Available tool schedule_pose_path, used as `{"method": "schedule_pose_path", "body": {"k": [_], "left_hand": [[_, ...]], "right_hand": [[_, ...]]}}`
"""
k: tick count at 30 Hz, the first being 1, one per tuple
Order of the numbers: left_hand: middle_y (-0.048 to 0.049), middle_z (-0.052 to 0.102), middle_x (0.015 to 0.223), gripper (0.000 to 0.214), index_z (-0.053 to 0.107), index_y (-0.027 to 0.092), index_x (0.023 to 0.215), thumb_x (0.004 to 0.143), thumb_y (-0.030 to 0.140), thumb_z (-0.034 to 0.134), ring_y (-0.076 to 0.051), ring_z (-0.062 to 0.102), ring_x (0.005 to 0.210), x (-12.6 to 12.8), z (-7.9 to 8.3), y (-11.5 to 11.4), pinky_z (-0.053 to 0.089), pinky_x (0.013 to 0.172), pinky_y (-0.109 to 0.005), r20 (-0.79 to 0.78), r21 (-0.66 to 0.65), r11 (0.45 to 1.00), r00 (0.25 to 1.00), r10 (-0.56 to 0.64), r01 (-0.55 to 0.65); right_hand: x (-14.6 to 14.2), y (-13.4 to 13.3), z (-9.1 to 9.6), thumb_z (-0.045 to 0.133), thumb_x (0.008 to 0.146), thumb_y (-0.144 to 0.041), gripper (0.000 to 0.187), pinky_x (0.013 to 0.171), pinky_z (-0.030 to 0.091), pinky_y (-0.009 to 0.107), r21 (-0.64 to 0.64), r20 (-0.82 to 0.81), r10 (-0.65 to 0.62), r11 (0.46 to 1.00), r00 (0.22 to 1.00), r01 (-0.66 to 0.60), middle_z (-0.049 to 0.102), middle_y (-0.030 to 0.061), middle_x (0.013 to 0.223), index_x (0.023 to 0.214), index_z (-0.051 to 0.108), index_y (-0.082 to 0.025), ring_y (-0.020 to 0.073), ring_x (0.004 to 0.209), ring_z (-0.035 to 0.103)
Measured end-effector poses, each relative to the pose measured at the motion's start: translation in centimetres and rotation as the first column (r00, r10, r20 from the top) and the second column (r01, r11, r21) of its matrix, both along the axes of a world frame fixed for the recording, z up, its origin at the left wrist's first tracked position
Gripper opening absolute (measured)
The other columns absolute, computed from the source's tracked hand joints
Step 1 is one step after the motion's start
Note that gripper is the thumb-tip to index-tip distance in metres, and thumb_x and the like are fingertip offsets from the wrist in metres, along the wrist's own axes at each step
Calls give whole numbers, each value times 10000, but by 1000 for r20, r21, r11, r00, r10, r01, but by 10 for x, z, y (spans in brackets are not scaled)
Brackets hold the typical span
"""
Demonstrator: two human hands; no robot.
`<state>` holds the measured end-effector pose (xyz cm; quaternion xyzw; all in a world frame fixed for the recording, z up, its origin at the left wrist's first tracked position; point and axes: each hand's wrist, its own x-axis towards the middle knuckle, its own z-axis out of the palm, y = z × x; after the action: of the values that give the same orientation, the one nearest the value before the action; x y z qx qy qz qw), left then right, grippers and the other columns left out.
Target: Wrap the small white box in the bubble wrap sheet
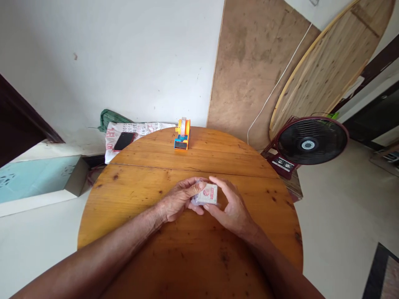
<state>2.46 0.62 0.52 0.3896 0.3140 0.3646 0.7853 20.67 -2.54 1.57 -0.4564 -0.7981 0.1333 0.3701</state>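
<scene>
Over the middle of a round wooden table [187,245], both my hands hold a small flat packet [208,194], pale with a pink mark, wrapped in clear film. My left hand [179,200] grips its left side, thumb on top. The fingers of my right hand [229,204] curl around its right edge and underside. Part of the packet is hidden behind my fingers.
An orange and blue tape dispenser [182,133] stands at the table's far edge. Behind the table to the left lie a printed sack [137,131] and a dark phone [124,140]. A black floor fan [310,141], a leaning round board [330,62] and a brown panel [249,70] stand at the right.
</scene>
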Motion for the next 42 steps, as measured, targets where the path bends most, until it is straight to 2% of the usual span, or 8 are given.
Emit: {"method": "schedule_pose_path", "body": {"k": [5,8,13,20,27,32,38,42], "left_hand": [[-53,642,768,483,655,126,955,812,582,587,-140,587,622,-7,7,4,491,497,-230,-268,175,984,963,16,33],[-13,616,689,544,623,124,1042,773,598,618,-97,502,508,-10,10,6,401,448,-208,-395,248,969,915,84,18],[-1,608,775,718,495,132,1219,663,503,758,-100,510,557,-9,6,8,361,459,-204,-409,199,979,912,33,53],[21,582,740,624,499,189,1270,746,462,698,-114,517,609,-11,-8,3,392,550,-223,-469,341,929,883,36,144],[-62,606,1005,470,663,214,1135,732,449,711,-184,572,830,-17,3,2,468,706,-268,-597,661,722,726,341,204],[-88,570,1178,438,625,239,1193,778,356,695,-232,548,1094,-17,2,5,438,958,-349,-482,791,574,793,372,212],[-100,490,1343,184,743,253,941,862,348,606,-274,466,1240,-22,10,3,397,997,-415,-538,836,376,733,417,400],[-104,514,1359,192,742,254,978,850,273,601,-292,450,1258,-25,23,-1,380,1008,-434,-555,832,244,734,391,499]], "right_hand": [[-1,0,-2,705,720,-240,503,917,474,417,-60,1,-7,998,1000,7,663,69,1140,1200,552,-246,243,1036,615],[-3,-2,-5,708,699,-227,537,907,487,411,-163,-6,-41,986,999,40,655,69,1156,1210,540,-240,242,1045,613],[-4,-4,-9,719,691,-237,600,922,478,416,-186,7,-45,981,999,45,635,71,1188,1253,510,-245,248,1075,596],[-1,-4,-2,703,674,-200,641,932,464,431,-292,78,-7,956,997,30,620,67,1213,1282,508,-261,258,1118,562],[0,-2,-3,684,685,-192,624,921,466,427,-304,61,-8,952,998,26,625,60,1208,1280,518,-283,254,1109,566],[0,-2,-5,685,679,-180,656,938,451,437,-295,55,-1,955,999,17,617,70,1224,1297,484,-270,254,1117,563],[1,0,-9,709,668,-193,679,931,442,439,-283,64,-14,959,998,31,636,88,1168,1298,460,-237,260,1096,569],[0,1,-6,718,676,-215,674,927,439,431,-290,64,-3,957,998,21,645,83,1152,1298,458,-229,247,1075,576]]}}
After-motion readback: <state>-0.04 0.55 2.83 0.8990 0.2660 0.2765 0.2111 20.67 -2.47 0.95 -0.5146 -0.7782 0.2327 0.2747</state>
